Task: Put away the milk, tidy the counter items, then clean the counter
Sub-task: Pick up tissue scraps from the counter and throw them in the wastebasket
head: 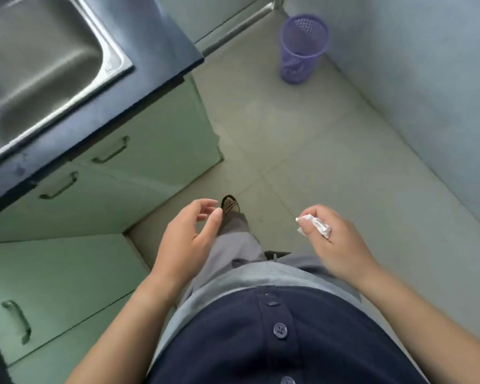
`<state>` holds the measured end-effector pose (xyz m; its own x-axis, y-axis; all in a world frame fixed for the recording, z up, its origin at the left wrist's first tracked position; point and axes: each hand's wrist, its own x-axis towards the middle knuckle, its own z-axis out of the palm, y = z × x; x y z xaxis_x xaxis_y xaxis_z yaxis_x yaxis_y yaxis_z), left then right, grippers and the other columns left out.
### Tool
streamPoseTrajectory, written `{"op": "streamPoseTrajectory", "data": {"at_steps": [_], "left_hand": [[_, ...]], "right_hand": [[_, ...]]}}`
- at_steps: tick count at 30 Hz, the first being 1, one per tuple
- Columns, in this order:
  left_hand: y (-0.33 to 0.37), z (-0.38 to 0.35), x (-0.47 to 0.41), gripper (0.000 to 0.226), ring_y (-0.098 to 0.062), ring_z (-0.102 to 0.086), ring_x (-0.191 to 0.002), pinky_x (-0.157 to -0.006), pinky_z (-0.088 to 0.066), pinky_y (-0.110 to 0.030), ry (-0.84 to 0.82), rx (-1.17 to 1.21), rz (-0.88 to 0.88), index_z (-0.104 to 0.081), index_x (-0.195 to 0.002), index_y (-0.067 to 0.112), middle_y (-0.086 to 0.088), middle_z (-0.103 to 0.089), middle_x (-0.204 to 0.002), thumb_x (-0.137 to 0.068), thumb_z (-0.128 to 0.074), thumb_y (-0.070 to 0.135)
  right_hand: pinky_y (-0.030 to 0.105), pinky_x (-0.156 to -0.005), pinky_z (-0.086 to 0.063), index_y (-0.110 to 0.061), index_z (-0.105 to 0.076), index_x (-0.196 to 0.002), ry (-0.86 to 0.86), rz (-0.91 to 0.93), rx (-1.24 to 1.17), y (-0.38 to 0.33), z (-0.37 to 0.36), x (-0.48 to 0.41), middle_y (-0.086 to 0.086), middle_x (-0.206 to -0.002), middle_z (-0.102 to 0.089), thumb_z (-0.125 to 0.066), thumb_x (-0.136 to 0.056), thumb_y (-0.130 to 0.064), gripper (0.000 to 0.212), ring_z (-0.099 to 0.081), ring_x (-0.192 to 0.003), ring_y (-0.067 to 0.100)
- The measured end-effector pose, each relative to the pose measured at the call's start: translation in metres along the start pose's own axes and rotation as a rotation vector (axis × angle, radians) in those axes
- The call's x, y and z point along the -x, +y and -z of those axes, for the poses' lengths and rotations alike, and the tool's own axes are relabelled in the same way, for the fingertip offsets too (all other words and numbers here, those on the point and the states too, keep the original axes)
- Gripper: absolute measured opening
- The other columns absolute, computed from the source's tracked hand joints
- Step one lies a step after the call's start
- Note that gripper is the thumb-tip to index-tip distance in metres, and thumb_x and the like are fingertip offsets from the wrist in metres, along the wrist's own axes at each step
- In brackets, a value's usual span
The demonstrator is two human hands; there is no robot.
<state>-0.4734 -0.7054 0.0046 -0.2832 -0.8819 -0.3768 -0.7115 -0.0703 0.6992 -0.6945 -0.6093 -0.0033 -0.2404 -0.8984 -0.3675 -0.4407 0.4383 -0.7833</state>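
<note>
Crumpled tissue headed for the bin

Right hand [336,239] pinches the crumpled tissue [317,225]; left hand [186,239] hangs loose, empty. Best released directly above the purple mesh wastebasket [302,48], well ahead.

Single head view, looking steeply down past torso at floor [302,151], counter [155,59] at left.

No writing, label, brand, number or sign can be read anywhere in this view: a small embossed mark sits at the corner of the steel sink [110,69], just inside its rim beside the dark counter [155,45], but it is too blurred to make out.
</note>
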Motion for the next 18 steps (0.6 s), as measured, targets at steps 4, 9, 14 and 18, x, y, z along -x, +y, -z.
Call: {"op": "streamPoseTrajectory", "data": {"at_steps": [4, 9, 14, 18], "left_hand": [[0.035, -0.003, -0.076, 0.021, 0.010, -0.052, -0.097, -0.073, -0.038, -0.011, -0.103, -0.048, -0.063, -0.058, -0.107, 0.029, 0.022, -0.060, -0.099, -0.091, -0.049, 0.037], [0.091, 0.018, -0.179, 0.025, 0.002, -0.056, -0.098, -0.072, -0.037, -0.006, -0.154, -0.131, -0.206, -0.059, -0.111, 0.026, 0.018, -0.062, -0.101, -0.091, -0.048, 0.038], [0.151, 0.020, -0.271, 0.027, -0.005, -0.058, -0.098, -0.073, -0.041, -0.016, -0.187, -0.184, -0.310, -0.059, -0.111, 0.023, 0.013, -0.063, -0.101, -0.091, -0.049, 0.037], [0.189, -0.004, -0.328, 0.028, -0.006, -0.059, -0.097, -0.075, -0.041, -0.019, -0.264, -0.218, -0.333, -0.058, -0.111, 0.024, 0.013, -0.064, -0.099, -0.091, -0.050, 0.041]], "right_hand": [[0.007, -0.065, -0.036, -0.022, -0.057, -0.083, 0.089, -0.066, -0.050, -0.002, 0.020, -0.052, -0.009, -0.083, -0.063, -0.050, -0.093, -0.028, 0.013, -0.054, -0.080, -0.001], [0.010, -0.066, -0.039, -0.024, -0.057, -0.084, 0.240, -0.068, -0.063, -0.029, 0.070, -0.134, -0.009, -0.085, -0.064, -0.050, -0.092, -0.030, 0.013, -0.057, -0.080, 0.003], [0.017, -0.072, -0.041, -0.020, -0.058, -0.086, 0.355, -0.067, -0.070, -0.043, 0.123, -0.204, -0.004, -0.086, -0.064, -0.050, -0.092, -0.030, 0.014, -0.060, -0.081, 0.011], [0.010, -0.068, -0.039, -0.020, -0.058, -0.086, 0.393, -0.127, -0.089, -0.028, 0.157, -0.242, -0.007, -0.084, -0.063, -0.049, -0.092, -0.029, 0.014, -0.055, -0.080, 0.004]]}}
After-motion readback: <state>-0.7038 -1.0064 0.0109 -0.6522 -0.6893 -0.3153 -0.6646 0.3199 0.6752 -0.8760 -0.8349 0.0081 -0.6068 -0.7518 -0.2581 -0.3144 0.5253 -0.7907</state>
